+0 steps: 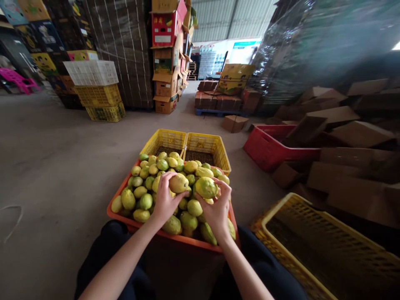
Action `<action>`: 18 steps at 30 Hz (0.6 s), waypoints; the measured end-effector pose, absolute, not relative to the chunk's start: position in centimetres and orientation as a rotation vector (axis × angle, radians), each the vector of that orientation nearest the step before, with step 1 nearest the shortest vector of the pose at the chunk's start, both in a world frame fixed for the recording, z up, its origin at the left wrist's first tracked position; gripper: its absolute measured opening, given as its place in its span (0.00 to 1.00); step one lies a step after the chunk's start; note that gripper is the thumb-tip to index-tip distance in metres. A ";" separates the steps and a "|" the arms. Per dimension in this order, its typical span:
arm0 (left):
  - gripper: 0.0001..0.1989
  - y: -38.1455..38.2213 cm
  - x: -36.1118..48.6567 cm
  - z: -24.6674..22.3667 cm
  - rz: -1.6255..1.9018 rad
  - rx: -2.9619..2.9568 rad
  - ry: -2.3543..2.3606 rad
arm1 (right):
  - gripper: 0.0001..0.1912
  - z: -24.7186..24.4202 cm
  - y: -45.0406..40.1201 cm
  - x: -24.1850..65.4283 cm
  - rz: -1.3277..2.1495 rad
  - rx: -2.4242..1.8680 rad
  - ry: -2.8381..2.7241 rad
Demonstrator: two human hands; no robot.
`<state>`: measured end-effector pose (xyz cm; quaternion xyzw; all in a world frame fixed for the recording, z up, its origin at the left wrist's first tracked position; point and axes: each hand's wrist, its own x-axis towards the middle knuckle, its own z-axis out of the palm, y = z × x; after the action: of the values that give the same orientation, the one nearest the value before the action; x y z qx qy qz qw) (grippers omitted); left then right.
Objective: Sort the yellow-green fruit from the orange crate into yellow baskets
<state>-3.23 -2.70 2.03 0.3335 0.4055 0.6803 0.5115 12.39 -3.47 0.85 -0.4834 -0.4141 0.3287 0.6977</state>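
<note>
My left hand [165, 202] is closed around a yellow, oval papaya-like fruit [178, 183], with fingers over the top and thumb below. A greener, bumpier papaya-like fruit [206, 188] sits in my right hand [218, 208], gripped between thumb and fingers. Both are held side by side, just above an orange crate [125, 221] heaped with yellow and green fruit [146, 201] of the same kind. The crate stands between my knees, and my forearms hide part of its near side.
Two yellow crates [208, 136] adjoin the far side of the orange one. To the right lie a larger yellow crate [296, 250], a red crate [265, 154] and flattened cardboard [343, 179]. Stacked boxes [164, 62] and crates [100, 95] stand further back.
</note>
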 end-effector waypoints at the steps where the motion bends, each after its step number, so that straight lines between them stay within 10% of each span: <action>1: 0.26 -2.6 -3.3 2.0 1.620 0.774 0.970 | 0.34 1.0 -3.5 12.4 0.753 -1.067 -0.908; 5: 0.36 -2.2 -3.6 2.2 1.504 0.578 0.885 | 0.38 2.0 -3.6 12.6 0.946 -0.996 -0.780; 18: 0.24 -2.0 -4.7 3.5 1.118 0.051 0.570 | 0.16 3.3 -2.5 13.4 1.641 -0.864 -0.438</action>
<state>-4.73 -2.00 3.53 0.0237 0.2669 0.5230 0.8092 13.38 -2.54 3.31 -0.3697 -0.1875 0.7019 0.5793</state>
